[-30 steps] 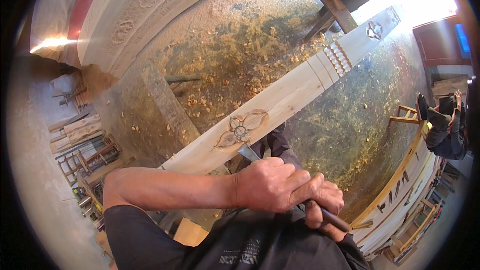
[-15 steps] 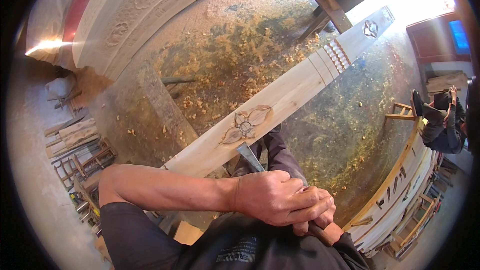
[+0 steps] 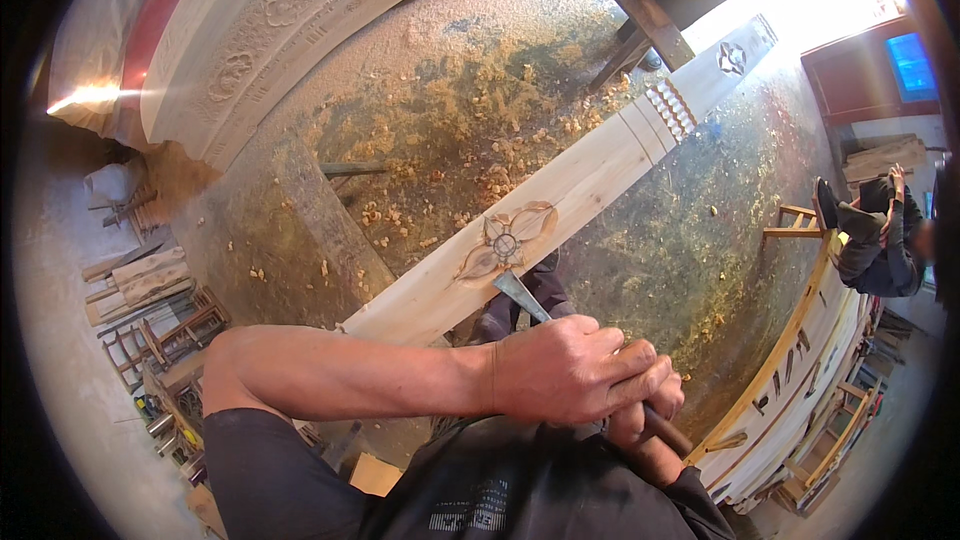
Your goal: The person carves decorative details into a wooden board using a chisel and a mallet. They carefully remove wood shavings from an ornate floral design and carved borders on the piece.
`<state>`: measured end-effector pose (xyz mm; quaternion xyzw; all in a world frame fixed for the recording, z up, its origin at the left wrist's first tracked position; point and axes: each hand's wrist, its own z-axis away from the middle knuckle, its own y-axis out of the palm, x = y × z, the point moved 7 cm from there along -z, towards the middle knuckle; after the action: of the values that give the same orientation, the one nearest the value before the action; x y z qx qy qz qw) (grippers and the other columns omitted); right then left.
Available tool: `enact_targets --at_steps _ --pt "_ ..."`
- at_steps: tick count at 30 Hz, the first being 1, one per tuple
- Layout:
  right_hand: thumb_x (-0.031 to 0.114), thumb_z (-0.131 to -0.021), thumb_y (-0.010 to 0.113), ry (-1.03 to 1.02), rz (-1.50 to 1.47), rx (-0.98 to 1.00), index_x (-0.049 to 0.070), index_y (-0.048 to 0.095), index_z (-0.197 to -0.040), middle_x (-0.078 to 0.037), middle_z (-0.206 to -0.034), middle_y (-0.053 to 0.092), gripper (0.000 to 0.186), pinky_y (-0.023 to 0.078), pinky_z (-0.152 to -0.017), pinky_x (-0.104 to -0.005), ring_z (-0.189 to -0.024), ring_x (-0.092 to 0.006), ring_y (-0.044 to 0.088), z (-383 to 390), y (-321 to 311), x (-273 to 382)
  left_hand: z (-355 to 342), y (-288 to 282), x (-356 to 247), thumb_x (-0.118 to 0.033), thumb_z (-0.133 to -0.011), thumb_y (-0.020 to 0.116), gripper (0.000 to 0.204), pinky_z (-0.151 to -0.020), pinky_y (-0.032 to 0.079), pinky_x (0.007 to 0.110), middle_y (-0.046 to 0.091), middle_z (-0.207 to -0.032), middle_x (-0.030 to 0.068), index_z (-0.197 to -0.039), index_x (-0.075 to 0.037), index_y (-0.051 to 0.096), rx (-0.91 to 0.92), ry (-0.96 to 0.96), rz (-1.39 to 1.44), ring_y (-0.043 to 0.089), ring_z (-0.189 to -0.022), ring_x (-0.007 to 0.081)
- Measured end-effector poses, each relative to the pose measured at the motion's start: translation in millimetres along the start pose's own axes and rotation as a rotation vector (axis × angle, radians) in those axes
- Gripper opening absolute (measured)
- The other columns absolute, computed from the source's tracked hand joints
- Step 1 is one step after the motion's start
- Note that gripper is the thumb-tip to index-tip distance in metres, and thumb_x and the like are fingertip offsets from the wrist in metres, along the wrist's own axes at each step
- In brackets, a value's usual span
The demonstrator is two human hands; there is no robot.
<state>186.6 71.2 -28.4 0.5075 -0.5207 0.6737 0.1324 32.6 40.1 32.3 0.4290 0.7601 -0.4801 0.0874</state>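
A long pale wooden board slants from lower left to upper right, bearing a four-petalled flower carving, a row of notched bands and a smaller carving near its far end. A steel chisel rests its edge at the flower's lower petal. My left hand is closed around the chisel, lying over my right hand, which is closed on the dark wooden handle behind it and partly hidden.
Wood shavings litter the stained floor. Carved panels stand upper left, a wooden trestle supports the board's far part, and a seated person is at right. Timber and stools lie at left, more panels at lower right.
The chisel edge dipped below the flower and is now up at its lower petal, further right than a second ago. Both hands moved with it, and the view shifted slightly.
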Motion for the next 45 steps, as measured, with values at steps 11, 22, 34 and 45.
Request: enact_targets --at_steps 11,22,34,45 --pt "0.014 -0.077 0.071 -0.103 -0.302 -0.015 0.001 0.063 -0.069 -0.009 -0.064 0.062 0.016 0.046 -0.054 -0.0338 -0.050 -0.0226 0.057 -29 -4 -20 -3 -3 7 -0.024 -0.092 0.061 0.044 -0.058 0.041 0.026 0.061 -0.104 0.0036 -0.129 -0.002 0.063 0.077 -0.081 -0.247 0.057 -0.072 0.0113" --pt "0.013 -0.065 0.082 -0.227 -0.447 0.175 0.002 0.069 -0.075 -0.012 -0.075 0.068 0.020 0.053 -0.057 -0.0362 -0.069 -0.0281 0.071 -29 -9 23 1 2 -8 -0.032 -0.094 0.062 0.048 -0.055 0.040 0.024 0.061 -0.102 0.0058 -0.129 0.001 0.063 0.010 0.126 -0.143 0.053 -0.068 0.0105" --pt "0.023 -0.084 0.067 -0.178 -0.372 0.063 0.002 0.069 -0.077 -0.011 -0.076 0.070 0.023 0.050 -0.057 -0.0325 -0.062 -0.0205 0.067 -24 -12 8 -3 2 6 -0.028 -0.090 0.064 0.046 -0.055 0.042 0.025 0.058 -0.098 0.0055 -0.127 0.000 0.064 -0.020 0.042 -0.082 0.055 -0.067 0.0111" --pt "0.010 -0.073 0.079 -0.479 -0.254 0.031 0.000 0.062 -0.079 -0.015 -0.072 0.068 0.021 0.050 -0.053 -0.0316 -0.063 -0.0220 0.069 -6 11 14 0 -2 1 -0.024 -0.091 0.061 0.040 -0.051 0.041 0.024 0.059 -0.092 0.0025 -0.124 -0.001 0.065 0.078 0.043 -0.104 0.062 -0.070 0.0098"
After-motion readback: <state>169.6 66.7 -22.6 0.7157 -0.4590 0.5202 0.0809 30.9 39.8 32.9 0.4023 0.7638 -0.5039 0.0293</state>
